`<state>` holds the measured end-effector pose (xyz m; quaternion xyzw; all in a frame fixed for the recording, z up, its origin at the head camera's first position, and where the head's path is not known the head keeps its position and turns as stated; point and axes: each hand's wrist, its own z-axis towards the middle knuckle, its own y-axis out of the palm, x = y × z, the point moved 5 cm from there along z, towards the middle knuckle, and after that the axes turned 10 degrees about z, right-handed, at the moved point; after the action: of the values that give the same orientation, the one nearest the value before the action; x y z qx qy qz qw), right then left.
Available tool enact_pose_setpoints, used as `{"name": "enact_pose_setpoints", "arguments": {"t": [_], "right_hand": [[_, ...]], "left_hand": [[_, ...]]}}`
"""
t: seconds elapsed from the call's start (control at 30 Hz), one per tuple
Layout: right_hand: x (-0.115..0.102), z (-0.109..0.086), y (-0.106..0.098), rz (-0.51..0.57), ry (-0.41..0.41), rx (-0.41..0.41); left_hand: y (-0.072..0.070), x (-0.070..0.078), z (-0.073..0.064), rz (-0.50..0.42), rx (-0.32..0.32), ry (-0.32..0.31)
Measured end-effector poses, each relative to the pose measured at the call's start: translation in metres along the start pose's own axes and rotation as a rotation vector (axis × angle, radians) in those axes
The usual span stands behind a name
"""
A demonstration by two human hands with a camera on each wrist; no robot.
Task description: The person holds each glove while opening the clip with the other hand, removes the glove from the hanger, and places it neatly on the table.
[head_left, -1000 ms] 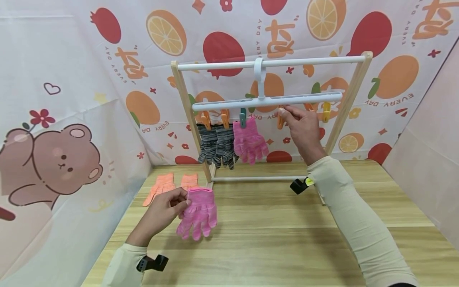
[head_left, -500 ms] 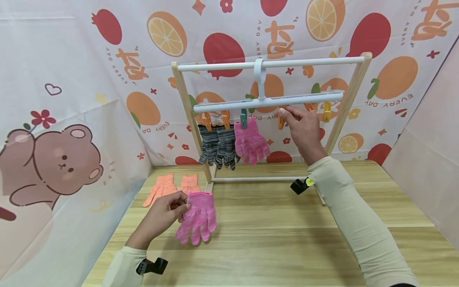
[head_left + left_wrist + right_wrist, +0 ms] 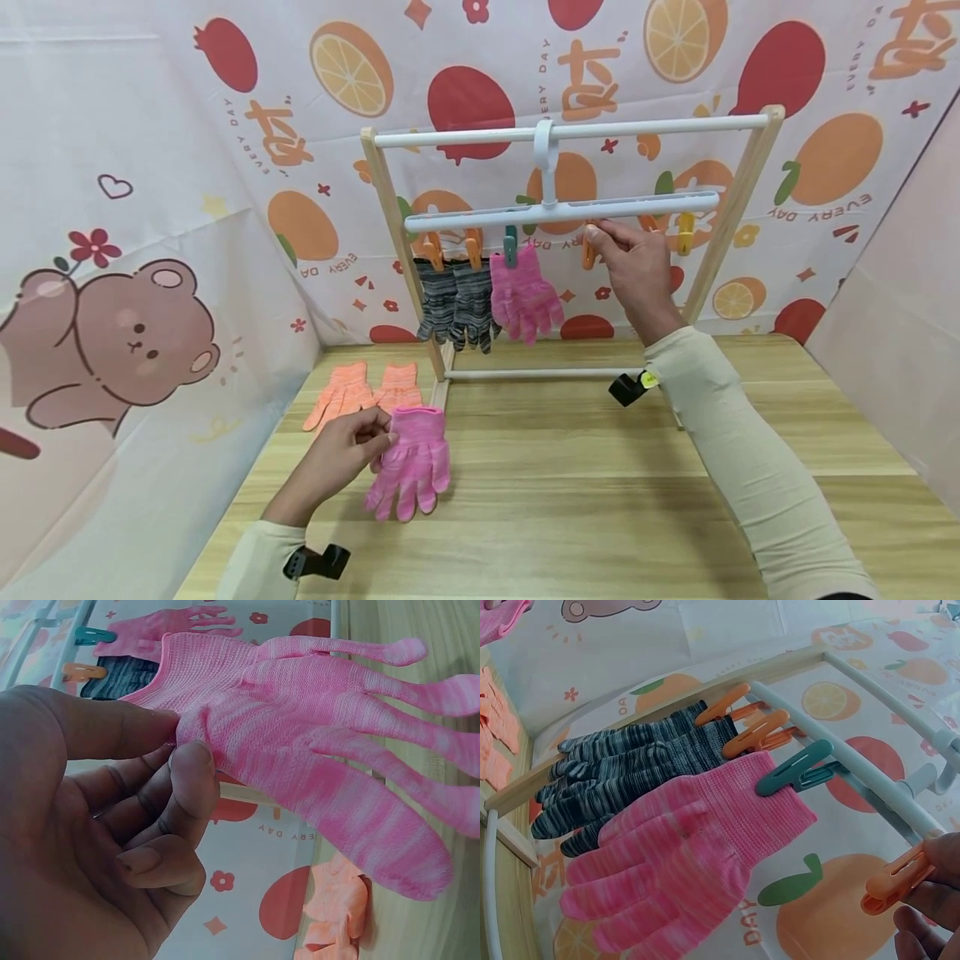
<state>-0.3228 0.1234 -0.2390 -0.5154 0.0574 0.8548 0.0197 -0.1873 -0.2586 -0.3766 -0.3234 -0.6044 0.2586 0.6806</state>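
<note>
My left hand (image 3: 341, 450) pinches a pink knit glove (image 3: 414, 462) by the side of its cuff, fingers of the glove hanging down above the table; the left wrist view shows thumb and index finger at the cuff. Up at the white hanger (image 3: 480, 219), my right hand (image 3: 637, 271) pinches an orange clothespin (image 3: 897, 879) that hangs from the bar. Left of it, a teal clothespin (image 3: 795, 769) holds another pink glove (image 3: 682, 855). Two grey-black gloves (image 3: 641, 754) hang beside that one from orange clothespins (image 3: 756, 733).
The hanger hooks over the top rail of a wood-and-white rack (image 3: 380, 179). A yellow clothespin (image 3: 686, 234) hangs near the hanger's right end. Two orange gloves (image 3: 343, 392) lie on the wooden table (image 3: 570, 500) at the back left. Printed cloth stands behind and at both sides.
The left hand and the pink glove in it have sunk slightly. The right hand stays at the orange clothespin. The whole head view has shifted a little.
</note>
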Motion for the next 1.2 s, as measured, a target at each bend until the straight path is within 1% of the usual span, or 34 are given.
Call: {"name": "enact_pose_setpoints", "arguments": {"t": [0.4,0.63,0.9,1.07,1.2], "right_hand": [[0.001,-0.001,-0.001,-0.025,-0.009,-0.004],[0.000,-0.002,-0.001,-0.017,-0.018,-0.010],[0.002,-0.001,0.000,0.000,-0.001,0.004],[0.004,-0.001,-0.001,-0.011,0.008,0.011],[0.002,0.001,-0.001,-0.008,-0.005,0.015]], "left_hand": [[0.003,-0.006,-0.001,0.008,-0.001,-0.017],[0.005,-0.011,-0.001,0.011,-0.010,-0.009],[0.008,-0.021,-0.001,0.020,-0.007,-0.073],[0.010,-0.026,-0.001,0.017,-0.007,-0.081],[0.010,-0.028,0.002,0.029,-0.006,-0.077]]}}
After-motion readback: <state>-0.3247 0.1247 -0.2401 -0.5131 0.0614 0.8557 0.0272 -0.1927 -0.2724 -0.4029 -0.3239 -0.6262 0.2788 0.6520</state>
